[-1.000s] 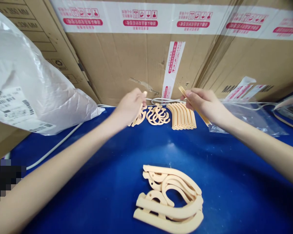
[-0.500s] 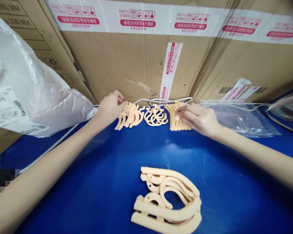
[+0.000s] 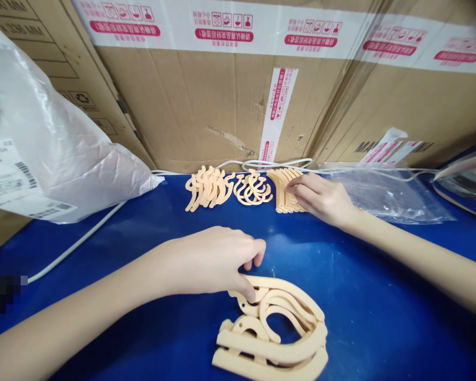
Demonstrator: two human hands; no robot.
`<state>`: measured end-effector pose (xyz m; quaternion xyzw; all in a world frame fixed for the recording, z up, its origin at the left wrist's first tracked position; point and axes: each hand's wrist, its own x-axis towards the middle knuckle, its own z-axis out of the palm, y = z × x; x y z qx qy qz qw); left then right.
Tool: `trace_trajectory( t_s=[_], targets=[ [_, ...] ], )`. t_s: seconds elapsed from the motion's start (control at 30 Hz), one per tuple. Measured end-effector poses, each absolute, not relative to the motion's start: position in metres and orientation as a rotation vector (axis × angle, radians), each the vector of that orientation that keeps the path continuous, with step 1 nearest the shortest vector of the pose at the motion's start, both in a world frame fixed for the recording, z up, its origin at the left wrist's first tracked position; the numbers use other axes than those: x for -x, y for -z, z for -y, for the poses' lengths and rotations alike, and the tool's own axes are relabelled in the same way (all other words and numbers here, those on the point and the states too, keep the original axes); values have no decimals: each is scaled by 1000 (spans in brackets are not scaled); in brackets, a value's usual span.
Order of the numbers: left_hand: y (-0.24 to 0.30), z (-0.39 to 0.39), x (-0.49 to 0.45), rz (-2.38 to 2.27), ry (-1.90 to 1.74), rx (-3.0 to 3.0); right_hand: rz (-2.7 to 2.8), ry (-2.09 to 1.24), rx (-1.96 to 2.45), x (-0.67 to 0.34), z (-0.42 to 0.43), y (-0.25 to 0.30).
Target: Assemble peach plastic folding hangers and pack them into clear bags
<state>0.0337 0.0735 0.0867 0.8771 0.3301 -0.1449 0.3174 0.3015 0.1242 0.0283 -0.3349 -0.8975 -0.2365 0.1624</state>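
My left hand (image 3: 228, 260) is over the far end of the folded beige plastic hangers (image 3: 277, 346) lying at the front. Its thumb overlaps the end of the upper hanger arm, and its curled fingers stay apart from the thumb. At the back, my right hand (image 3: 325, 198) pinches a beige hanger arm at the right side of a row of curved hanger arms (image 3: 281, 190); its fingers partly hide the piece. Left of that row lie a small heap of hanger hooks (image 3: 254, 189) and another row of curved hanger pieces (image 3: 208, 188).
Cardboard boxes (image 3: 206, 100) stand along the back of the blue table (image 3: 162, 328). A stuffed white plastic bag (image 3: 71, 143) leans in from the left. A white cable (image 3: 79, 243) runs along the left and back. Clear plastic bags (image 3: 396, 196) lie at the right.
My left hand has left the back-left row of pieces and come forward and right to the folded hangers. My right hand remains at the row of hanger arms, its fingers slightly shifted.
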Motion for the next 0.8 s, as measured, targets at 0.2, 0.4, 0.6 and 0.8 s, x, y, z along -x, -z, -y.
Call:
trace_trajectory(
  t_s=[0.2,0.4,0.6,0.8],
  targets=[
    [-89,-75,-36,-807,441,-2297,2520,885,995,-297,-124,-29],
    [-85,-76,-34,-784,376,-2303,2535,892,912,-295,-125,-31],
    [-78,-89,-31,-770,304,-2081,2631,753,1008,-293,-123,-37],
    [-74,-98,-30,-731,161,-1902,2673,616,1029,-297,-125,-34]
  ],
)
